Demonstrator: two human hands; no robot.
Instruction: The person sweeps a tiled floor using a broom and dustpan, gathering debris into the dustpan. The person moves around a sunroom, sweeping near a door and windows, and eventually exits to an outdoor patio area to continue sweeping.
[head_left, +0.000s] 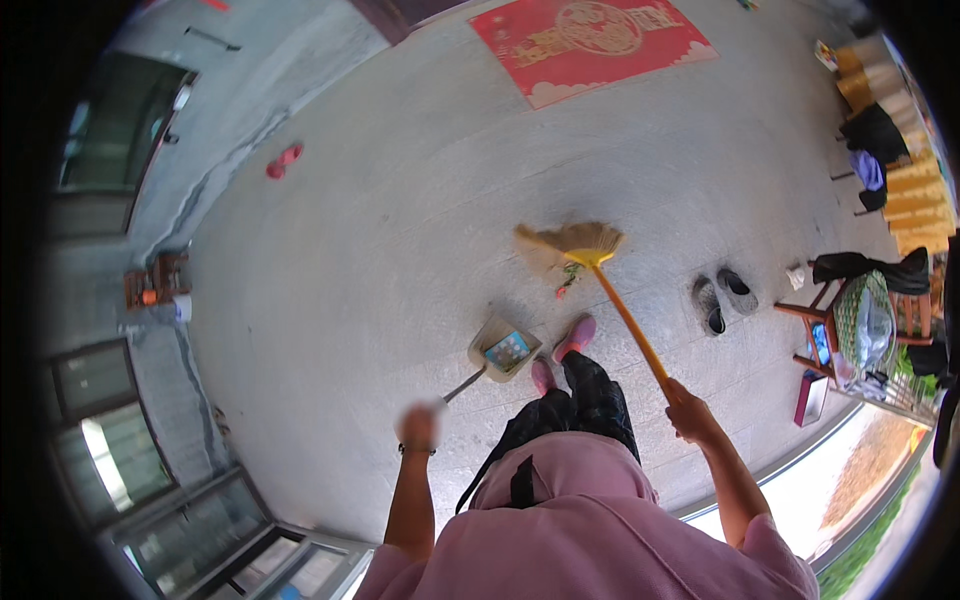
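Note:
My right hand [686, 408] is closed round the upper end of a broom's long yellow handle. The broom [585, 243] reaches forward and left, its brown bristles on the floor and slightly smeared. Just below the bristles lies a small heap of green and red litter [566, 281]. With my left hand [419, 427], which is blurred, I grip the handle of a long-handled dustpan [479, 346]. The beige pan rests on the floor left of my feet, and a flat light-blue piece of litter [508, 350] lies in it.
Dark clogs [723, 299] stand on the floor to the right, near a wooden chair [811, 318] bearing a green woven basket [862, 318]. Pink slippers [284, 161] lie far left. A red mat [592, 45] is at the far side. Small wooden stools [155, 283] stand by the left wall.

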